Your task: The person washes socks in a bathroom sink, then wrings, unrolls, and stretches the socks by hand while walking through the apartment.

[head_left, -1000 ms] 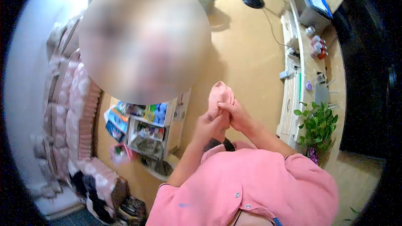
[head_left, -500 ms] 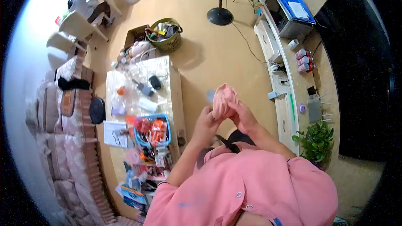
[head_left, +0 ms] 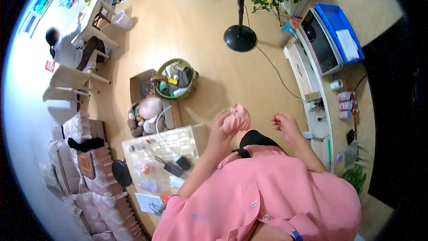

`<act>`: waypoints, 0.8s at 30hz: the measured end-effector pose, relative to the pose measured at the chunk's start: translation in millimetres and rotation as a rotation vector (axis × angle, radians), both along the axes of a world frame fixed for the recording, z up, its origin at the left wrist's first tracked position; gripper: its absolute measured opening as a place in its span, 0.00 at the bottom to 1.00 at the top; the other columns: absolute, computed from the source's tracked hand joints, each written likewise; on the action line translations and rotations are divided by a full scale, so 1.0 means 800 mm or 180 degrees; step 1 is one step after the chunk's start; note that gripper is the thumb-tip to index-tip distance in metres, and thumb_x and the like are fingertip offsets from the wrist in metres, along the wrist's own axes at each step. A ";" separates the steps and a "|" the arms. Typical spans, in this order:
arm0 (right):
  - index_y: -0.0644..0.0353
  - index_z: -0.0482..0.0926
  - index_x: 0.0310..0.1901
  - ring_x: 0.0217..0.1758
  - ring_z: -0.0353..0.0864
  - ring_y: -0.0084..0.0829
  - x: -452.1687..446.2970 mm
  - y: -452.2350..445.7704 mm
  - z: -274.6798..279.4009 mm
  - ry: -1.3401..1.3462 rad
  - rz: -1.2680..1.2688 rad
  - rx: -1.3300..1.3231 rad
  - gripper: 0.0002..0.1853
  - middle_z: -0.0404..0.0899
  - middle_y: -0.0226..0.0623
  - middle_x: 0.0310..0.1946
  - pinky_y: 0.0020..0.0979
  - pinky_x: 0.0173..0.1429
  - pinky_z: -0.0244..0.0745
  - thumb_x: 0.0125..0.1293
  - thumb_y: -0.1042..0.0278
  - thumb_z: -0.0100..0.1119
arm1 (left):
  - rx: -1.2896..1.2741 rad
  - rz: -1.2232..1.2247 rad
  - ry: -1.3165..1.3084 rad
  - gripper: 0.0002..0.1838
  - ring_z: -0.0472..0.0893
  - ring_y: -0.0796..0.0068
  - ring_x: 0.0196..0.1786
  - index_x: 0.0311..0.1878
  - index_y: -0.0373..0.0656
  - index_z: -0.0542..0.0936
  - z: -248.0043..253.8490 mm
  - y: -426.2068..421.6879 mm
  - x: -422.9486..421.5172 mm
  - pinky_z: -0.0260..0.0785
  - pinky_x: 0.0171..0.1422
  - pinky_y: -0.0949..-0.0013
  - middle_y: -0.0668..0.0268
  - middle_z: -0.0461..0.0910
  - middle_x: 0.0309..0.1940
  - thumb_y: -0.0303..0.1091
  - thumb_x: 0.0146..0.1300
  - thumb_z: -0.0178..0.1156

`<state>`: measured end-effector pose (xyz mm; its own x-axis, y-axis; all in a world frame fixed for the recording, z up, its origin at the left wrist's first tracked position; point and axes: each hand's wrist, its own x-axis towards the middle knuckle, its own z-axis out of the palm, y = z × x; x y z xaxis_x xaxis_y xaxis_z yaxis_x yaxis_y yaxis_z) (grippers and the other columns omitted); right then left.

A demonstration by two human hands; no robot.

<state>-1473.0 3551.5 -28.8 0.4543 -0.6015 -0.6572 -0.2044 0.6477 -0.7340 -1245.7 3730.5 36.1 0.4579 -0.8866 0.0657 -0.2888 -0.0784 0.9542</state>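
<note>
My left hand (head_left: 221, 130) is closed around a bunched pink cloth (head_left: 237, 119), held out in front of my body above the floor. The cloth is gathered into folds, so its exact kind cannot be made out. To the right, apart from the cloth, my right hand (head_left: 287, 127) hangs in the air with loosely bent fingers slightly apart and nothing visible in them. Below my left forearm stands a low table (head_left: 138, 149) with a dark boxy item (head_left: 171, 168) and papers (head_left: 149, 202) on it.
Beyond the table are a green basket (head_left: 196, 82) of mixed items and a box of stuffed toys (head_left: 151, 107). A standing fan (head_left: 240, 38) trails a cable. Right is a TV cabinet (head_left: 318, 122) with cans (head_left: 344, 105); left, a sofa (head_left: 96, 196). A person (head_left: 69, 47) sits farther back.
My right hand has let go of the pink cloth and moved right. The left hand keeps the cloth. The view has tilted up and shifted, showing more of the room's far end.
</note>
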 end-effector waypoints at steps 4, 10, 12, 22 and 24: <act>0.60 0.78 0.45 0.38 0.80 0.23 0.190 -0.119 0.073 -0.0204 0.0602 -0.0412 0.11 0.82 0.33 0.36 0.26 0.42 0.75 0.69 0.62 0.53 | 0.0040 0.0299 0.1009 0.21 0.76 0.67 0.57 0.59 0.37 0.71 0.011 -0.098 0.120 0.69 0.60 0.66 0.59 0.75 0.51 0.21 0.62 0.60; 0.61 0.78 0.49 0.40 0.78 0.22 0.470 -0.239 0.132 -0.0420 0.2170 -0.0929 0.20 0.81 0.32 0.37 0.27 0.49 0.73 0.72 0.51 0.51 | -0.0331 0.0559 0.1293 0.22 0.77 0.66 0.51 0.61 0.35 0.67 0.056 -0.247 0.319 0.73 0.52 0.68 0.61 0.67 0.55 0.23 0.64 0.56; 0.62 0.78 0.50 0.43 0.77 0.21 0.555 -0.273 0.132 -0.0692 0.2230 -0.0762 0.23 0.80 0.31 0.39 0.26 0.51 0.72 0.72 0.48 0.50 | -0.0372 0.0627 0.1261 0.22 0.69 0.63 0.63 0.58 0.35 0.73 0.047 -0.303 0.400 0.65 0.64 0.65 0.61 0.60 0.65 0.18 0.59 0.56; 0.64 0.72 0.55 0.47 0.76 0.19 0.986 -0.508 0.135 -0.1531 0.0284 -0.0956 0.17 0.78 0.30 0.45 0.25 0.52 0.73 0.65 0.74 0.57 | -0.0054 0.0358 0.0259 0.20 0.66 0.64 0.65 0.58 0.36 0.75 0.041 -0.589 0.813 0.67 0.64 0.63 0.60 0.58 0.63 0.21 0.61 0.59; 0.64 0.72 0.55 0.47 0.76 0.18 1.039 -0.550 0.142 -0.1592 0.0053 -0.0855 0.16 0.78 0.30 0.45 0.24 0.52 0.73 0.66 0.76 0.55 | 0.0151 0.0131 0.0943 0.19 0.71 0.69 0.60 0.57 0.35 0.76 0.052 -0.637 0.876 0.70 0.61 0.65 0.63 0.60 0.60 0.22 0.61 0.60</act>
